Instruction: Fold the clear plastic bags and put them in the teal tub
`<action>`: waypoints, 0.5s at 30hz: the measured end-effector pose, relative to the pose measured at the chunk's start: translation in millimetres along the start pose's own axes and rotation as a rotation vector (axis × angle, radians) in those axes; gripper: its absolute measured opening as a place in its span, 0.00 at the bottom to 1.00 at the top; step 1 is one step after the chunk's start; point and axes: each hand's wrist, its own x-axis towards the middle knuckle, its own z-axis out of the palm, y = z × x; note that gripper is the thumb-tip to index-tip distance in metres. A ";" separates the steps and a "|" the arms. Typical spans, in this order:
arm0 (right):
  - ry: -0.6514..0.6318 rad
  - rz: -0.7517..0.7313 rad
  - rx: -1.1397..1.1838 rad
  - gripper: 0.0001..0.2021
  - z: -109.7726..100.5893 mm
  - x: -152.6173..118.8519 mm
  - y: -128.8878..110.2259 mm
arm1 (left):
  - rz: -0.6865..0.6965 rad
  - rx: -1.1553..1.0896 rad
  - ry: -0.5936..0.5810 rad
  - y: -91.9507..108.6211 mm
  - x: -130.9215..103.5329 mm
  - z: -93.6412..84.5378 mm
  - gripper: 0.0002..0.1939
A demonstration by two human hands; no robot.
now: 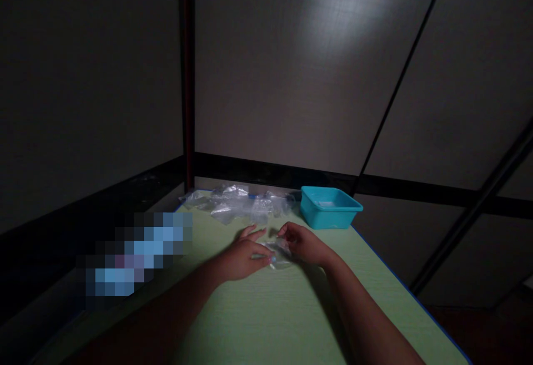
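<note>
A small clear plastic bag (281,258) lies on the green table between my hands. My left hand (244,257) rests at the bag's left side with its fingers spread, and its thumb touches the plastic. A tiny bluish spot shows by the thumb tip, too small to name. At the bag's right edge, my right hand (303,243) has its fingers curled in a pinch on the plastic. Its fingertips are partly in shadow.
Several crumpled clear plastic bags (233,203) lie along the table's far edge. A turquoise plastic basin (331,218) stands at the far right corner. A blurred-out blue patch (154,243) covers the left edge. Wall panels rise behind the green table (258,320).
</note>
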 end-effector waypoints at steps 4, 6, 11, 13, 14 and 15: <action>-0.070 0.056 0.165 0.08 1.7 -1.0 -4.9 | 0.026 0.001 -0.032 2.7 1.5 -2.8 0.17; -0.078 0.076 0.196 0.08 1.9 -0.9 -6.8 | 0.040 -0.009 -0.051 4.2 2.2 -4.4 0.19; -0.116 0.131 0.199 0.08 2.1 -1.5 -11.4 | 0.020 -0.017 -0.062 3.9 2.8 -4.5 0.21; -0.144 0.136 0.198 0.09 1.8 -2.2 -12.6 | 0.015 -0.021 -0.053 2.3 2.8 -3.4 0.21; -0.161 0.134 0.202 0.10 1.6 -2.5 -13.0 | 0.015 -0.024 -0.046 1.4 2.8 -2.8 0.21; -0.179 0.133 0.210 0.10 1.2 -2.8 -13.3 | 0.018 -0.028 -0.034 0.5 2.8 -2.2 0.20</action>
